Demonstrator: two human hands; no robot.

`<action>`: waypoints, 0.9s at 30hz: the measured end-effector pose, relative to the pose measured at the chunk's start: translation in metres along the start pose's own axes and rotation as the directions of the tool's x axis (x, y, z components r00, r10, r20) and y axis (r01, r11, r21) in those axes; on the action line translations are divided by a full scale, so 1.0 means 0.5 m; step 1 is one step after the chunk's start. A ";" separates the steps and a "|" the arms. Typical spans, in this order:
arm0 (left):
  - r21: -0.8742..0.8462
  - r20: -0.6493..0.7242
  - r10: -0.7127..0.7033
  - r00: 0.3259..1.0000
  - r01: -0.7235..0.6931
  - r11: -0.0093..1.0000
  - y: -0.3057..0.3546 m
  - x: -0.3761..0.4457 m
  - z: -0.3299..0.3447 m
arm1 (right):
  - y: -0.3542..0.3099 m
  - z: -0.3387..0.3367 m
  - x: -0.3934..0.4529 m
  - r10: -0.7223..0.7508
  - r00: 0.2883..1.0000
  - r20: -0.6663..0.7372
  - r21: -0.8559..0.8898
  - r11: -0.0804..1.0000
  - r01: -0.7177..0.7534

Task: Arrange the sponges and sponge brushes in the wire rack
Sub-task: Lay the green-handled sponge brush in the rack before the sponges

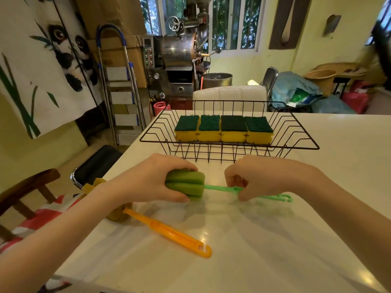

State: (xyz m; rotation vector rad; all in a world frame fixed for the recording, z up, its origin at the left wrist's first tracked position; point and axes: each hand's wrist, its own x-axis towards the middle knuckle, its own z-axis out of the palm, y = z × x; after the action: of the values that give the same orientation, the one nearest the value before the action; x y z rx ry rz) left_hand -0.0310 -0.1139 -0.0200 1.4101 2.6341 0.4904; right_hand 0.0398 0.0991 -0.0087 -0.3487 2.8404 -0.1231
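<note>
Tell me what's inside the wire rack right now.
Inside the wire rack, four sponges sit side by side in one row, green scouring side up, yellow below. No brushes are in it. The sponges cover the rack floor beneath them.

We have a single view, from a wide-angle camera worn on the head, looking forward and down over a white table (275, 240). It sits close above both hands: the left hand (148, 178) and right hand (264, 176) fill the lower middle, forearms running in from the bottom corners. Just beyond the fingertips lies the wire rack (229, 148); nearer us than the fingers, an orange brush (169, 231). Past the rack the room's far wall and windows (232, 22) bend at the edges.
</note>
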 end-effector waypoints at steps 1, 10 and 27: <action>-0.003 -0.028 0.013 1.000 -0.013 1.000 0.002 0.003 -0.008 | 0.004 -0.006 -0.004 -0.004 0.999 -0.034 0.010 1.000 0.004; -0.087 -0.190 0.059 0.980 -0.076 0.993 0.003 0.043 -0.074 | 0.054 -0.058 -0.030 0.018 0.932 -0.361 0.189 0.980 0.055; 0.091 -0.260 0.082 0.962 -0.060 0.994 -0.102 0.200 -0.107 | 0.176 -0.086 0.069 0.197 0.851 -0.487 0.350 0.937 -0.017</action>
State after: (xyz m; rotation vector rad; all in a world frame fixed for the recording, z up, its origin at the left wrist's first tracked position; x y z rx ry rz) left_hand -0.1407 -0.0697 0.0182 1.5684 2.8467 0.6242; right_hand -0.0241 0.1777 0.0133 -0.0809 3.2669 -0.7791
